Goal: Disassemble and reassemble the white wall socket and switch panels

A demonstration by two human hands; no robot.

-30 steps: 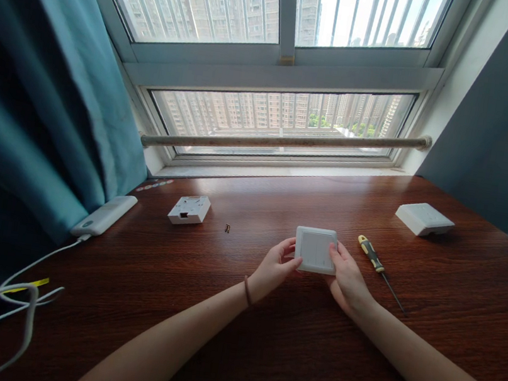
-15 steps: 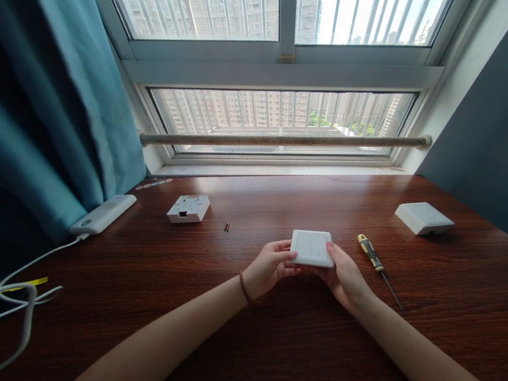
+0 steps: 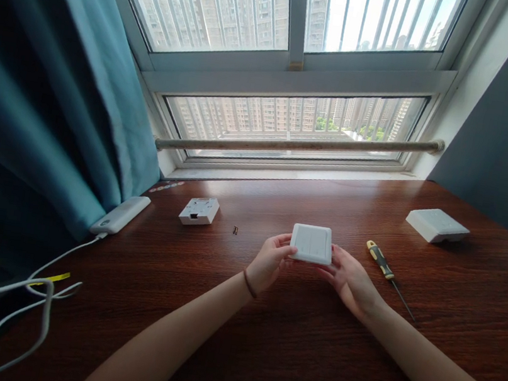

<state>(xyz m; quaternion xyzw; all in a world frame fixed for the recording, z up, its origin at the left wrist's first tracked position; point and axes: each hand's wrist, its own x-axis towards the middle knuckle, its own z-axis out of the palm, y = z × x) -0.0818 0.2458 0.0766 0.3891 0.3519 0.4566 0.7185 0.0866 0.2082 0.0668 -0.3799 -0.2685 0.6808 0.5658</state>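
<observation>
A square white wall switch [image 3: 311, 244], with thin lines dividing its face, is held up above the table between both hands. My left hand [image 3: 272, 258] is closed on its left edge, the thumb over the front corner and the fingers below. At the opposite edge my right hand [image 3: 351, 280] grips it too, with fingertips reaching underneath. Past my left hand lie two small screws [image 3: 235, 230]. A screwdriver [image 3: 381, 260] with a yellow and grey handle rests to the right of my right hand. The underside of the switch is hidden.
On the dark wooden table [image 3: 231, 340], a white mounting box [image 3: 200, 211] with a dark notch stands at left. A white square unit [image 3: 437, 225] lies far right. By the curtain [image 3: 119, 100] are a white power bank [image 3: 123, 215] and looped white cables [image 3: 47, 312].
The whole view has shifted, so the table things appear farther right. My right thumb has slid off the face of the switch to its right edge.
</observation>
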